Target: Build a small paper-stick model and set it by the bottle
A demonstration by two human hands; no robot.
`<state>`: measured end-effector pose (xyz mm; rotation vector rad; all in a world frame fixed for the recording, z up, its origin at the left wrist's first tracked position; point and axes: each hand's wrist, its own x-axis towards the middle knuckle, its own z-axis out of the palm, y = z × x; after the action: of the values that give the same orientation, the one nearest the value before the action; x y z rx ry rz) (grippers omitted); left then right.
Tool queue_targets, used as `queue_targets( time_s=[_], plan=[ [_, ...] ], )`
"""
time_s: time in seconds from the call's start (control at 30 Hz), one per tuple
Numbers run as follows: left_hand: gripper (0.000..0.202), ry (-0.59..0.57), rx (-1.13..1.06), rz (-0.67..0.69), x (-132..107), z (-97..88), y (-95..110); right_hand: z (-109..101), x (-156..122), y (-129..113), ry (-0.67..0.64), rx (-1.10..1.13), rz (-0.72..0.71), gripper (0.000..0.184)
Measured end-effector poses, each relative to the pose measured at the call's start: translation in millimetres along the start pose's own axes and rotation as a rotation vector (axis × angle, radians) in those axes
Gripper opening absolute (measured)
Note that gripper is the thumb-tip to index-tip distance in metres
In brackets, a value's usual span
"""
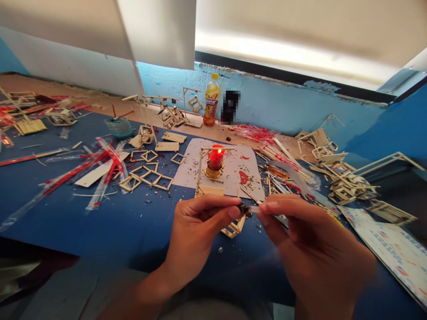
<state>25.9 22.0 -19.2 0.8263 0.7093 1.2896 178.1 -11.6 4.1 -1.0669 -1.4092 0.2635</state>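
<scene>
Between thumb and forefinger, my left hand (198, 231) pinches a small dark piece (244, 207), whose kind I cannot make out. My right hand (313, 240) is closed on a short pale, translucent stick (254, 209), and its tip meets the dark piece. Just below and behind the fingers lies a small frame of wooden sticks (233, 230), partly hidden by my left hand. Beyond the hands a lit red candle (216, 156) burns in a gold-coloured holder on a white board (185, 171). A thin wooden post with a crossbar (200, 166) rises beside the candle.
Square stick frames (147, 178) and red-and-clear plastic wrappers (108, 166) lie left on the blue tabletop (133, 226). A drink bottle (211, 102) stands by the wall. More stick models (347, 186), loose sticks and a printed packet (390, 249) are on the right.
</scene>
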Motion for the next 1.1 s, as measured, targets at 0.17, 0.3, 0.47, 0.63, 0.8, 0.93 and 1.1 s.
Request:
queue_targets(
  time_s=[0.17, 0.3, 0.47, 0.63, 0.8, 0.93, 1.1],
  plan=[
    [0.009, -0.01, 0.028, 0.012, 1, -3.3, 2, -6, 3, -6, -0.1, -0.153, -0.084, 0.028],
    [0.01, -0.036, 0.026, 0.017, 0, -4.5, 4, -9, 5, -9, -0.149, -0.256, -0.177, 0.029],
    [0.012, -0.051, 0.017, 0.019, -1, -4.8, 7, -5, 5, -13, -0.136, -0.298, -0.259, 0.029],
    [0.011, -0.039, 0.036, 0.016, -1, -4.7, 10, -3, 3, -17, -0.109, -0.261, -0.251, 0.026],
    [0.01, -0.047, 0.061, 0.01, 0, -5.8, 11, -3, 0, -19, -0.1, -0.24, -0.248, 0.03],
    [0.01, -0.055, 0.062, 0.014, -1, -7.5, 12, -3, 1, -23, -0.122, -0.247, -0.293, 0.032],
    [0.012, -0.074, 0.037, -0.006, -2, -7.8, 13, -10, -2, -16, -0.161, -0.271, -0.338, 0.04]
  ],
)
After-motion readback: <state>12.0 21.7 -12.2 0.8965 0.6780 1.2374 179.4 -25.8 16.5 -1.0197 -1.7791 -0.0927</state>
